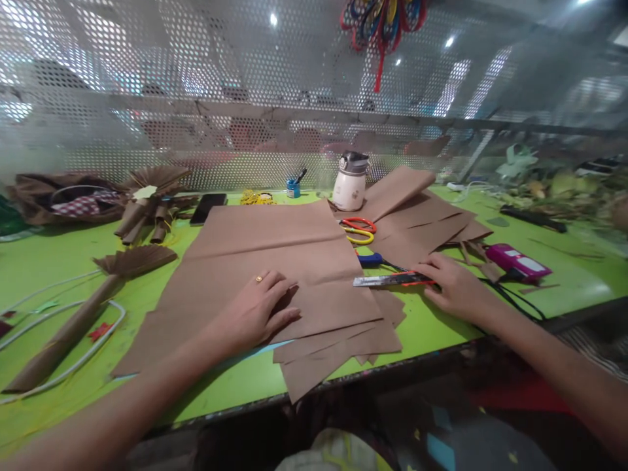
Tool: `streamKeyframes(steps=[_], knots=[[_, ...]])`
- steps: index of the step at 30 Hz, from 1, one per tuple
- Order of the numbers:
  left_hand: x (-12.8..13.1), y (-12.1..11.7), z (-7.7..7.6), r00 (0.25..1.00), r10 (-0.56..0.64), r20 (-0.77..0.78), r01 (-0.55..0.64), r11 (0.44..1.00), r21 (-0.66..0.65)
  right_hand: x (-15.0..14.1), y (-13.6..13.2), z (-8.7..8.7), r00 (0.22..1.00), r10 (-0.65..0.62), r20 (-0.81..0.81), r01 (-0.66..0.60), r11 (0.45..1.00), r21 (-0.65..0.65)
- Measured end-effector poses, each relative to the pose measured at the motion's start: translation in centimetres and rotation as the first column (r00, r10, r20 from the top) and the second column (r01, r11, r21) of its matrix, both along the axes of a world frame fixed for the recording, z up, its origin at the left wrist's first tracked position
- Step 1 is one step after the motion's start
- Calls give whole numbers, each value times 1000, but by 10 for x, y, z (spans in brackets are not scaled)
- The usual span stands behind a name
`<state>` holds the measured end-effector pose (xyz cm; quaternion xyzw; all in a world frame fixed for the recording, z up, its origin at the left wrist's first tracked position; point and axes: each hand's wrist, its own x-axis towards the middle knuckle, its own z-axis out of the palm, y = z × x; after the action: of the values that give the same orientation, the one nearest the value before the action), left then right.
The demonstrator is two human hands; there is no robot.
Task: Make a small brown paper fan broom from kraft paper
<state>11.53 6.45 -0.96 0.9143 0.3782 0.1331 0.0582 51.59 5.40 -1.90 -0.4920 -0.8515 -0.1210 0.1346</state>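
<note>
A large creased sheet of brown kraft paper point(235, 229) lies across the green table. On it rests my left hand point(260, 301), palm down with loosely spread fingers, a gold ring on one of them. Beyond the sheet's right edge, my right hand point(444, 284) grips a utility knife point(415, 279) by its orange and black handle, the long blade pointing left over the paper's edge. Smaller brown paper pieces point(338, 347) stick out from under the sheet near the table's front. Just behind the knife are a blue-handled tool point(370, 260) and scissors point(360, 232) with red and yellow handles, partly covered.
A white bottle point(350, 183) and a blue ink jar point(293, 188) stand at the back. More brown paper point(412, 222) fans out behind my right hand, near a purple device point(517, 263). A paper fan-topped roll point(83, 327) and a white cord point(115, 320) lie left.
</note>
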Motion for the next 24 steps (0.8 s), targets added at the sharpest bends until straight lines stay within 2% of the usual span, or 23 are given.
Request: streamKeyframes(steps=[10, 14, 19, 24], knots=[[1, 3, 1, 999, -5, -34, 5, 1000, 4, 10, -8, -1, 989, -81, -127, 103, 978, 182], [0, 7, 0, 1000, 4, -8, -5, 1000, -30, 3, -7, -4, 978, -100, -183, 130, 979, 158], [-1, 8, -1, 999, 3, 49, 0, 998, -61, -1, -2, 2, 979, -144, -145, 161, 980, 114], [-2, 9, -5, 998, -22, 64, 26, 998, -53, 7, -2, 6, 990, -38, -137, 60, 985, 159]])
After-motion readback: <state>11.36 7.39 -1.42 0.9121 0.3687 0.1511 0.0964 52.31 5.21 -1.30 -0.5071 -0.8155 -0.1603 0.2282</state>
